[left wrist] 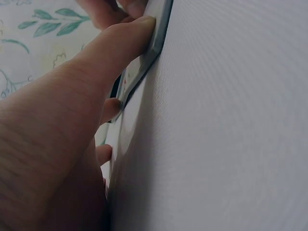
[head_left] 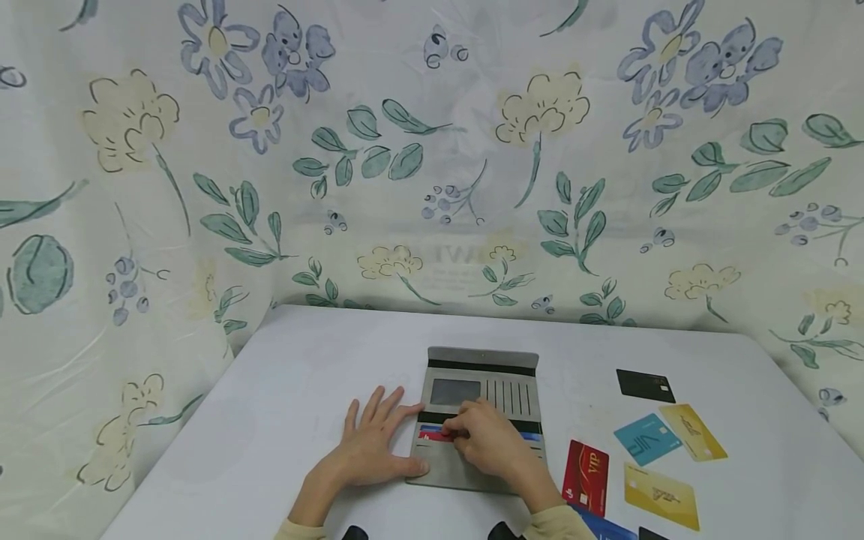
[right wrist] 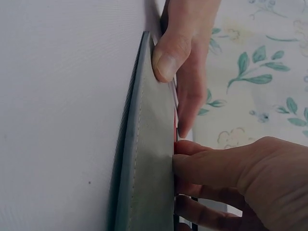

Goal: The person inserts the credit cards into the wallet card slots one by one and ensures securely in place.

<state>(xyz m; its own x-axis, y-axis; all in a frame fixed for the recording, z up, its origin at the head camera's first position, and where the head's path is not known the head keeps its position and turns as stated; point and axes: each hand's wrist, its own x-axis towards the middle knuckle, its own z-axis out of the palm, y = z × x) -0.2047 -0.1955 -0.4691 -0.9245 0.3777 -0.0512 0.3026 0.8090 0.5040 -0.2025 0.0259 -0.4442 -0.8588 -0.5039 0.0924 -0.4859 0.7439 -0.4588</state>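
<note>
Seemingly, right hand (head_left: 491,442) pinches one red card (head_left: 434,436) — left hand (head_left: 375,445) spread against one wallet (head_left: 445,461) — seven cards (head_left: 660,496) nearby.

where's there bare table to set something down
Widest: the left side of the table, between the left hand and the patterned curtain. Also free: the strip behind the wallet, and the gap between wallet and rear black card. Crowded: front right, with red card, teal card and gold cards.

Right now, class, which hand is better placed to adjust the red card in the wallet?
Probably the right hand: its fingertips are at the red card, while the left hand rests at the left edge of the wallet.
</note>
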